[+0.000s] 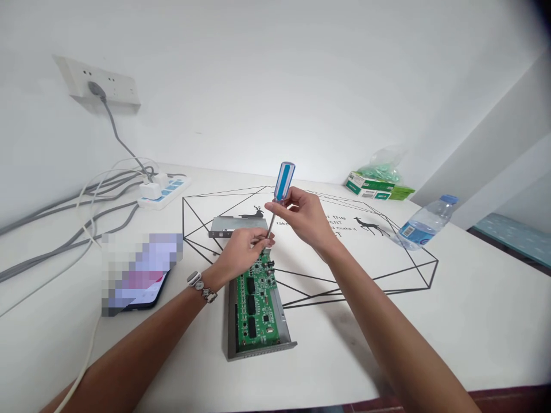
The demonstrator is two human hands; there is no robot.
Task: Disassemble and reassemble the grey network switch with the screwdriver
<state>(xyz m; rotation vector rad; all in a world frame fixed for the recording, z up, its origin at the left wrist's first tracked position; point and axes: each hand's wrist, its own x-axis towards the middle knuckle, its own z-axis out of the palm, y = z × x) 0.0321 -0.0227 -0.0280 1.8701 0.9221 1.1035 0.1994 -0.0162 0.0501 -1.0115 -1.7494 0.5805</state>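
A screwdriver (284,181) with a clear and blue handle stands nearly upright, its shaft slanting down to the far end of a green circuit board (258,304). My right hand (305,219) pinches it at the base of the handle. Lower down, my left hand (242,252) has its fingers closed around the shaft near the tip; they hide the tip and whatever it touches. The board lies in an open grey metal case (231,332) on the table. Behind my left hand sits a flat grey metal cover (232,222).
A phone (146,275) lies at the left, beside grey cables (77,244) and a white power strip (166,192). Toward the right stand a tilted water bottle (426,223) and a green-and-white box (369,184) with a plastic bag. The white wall bounds the table's back.
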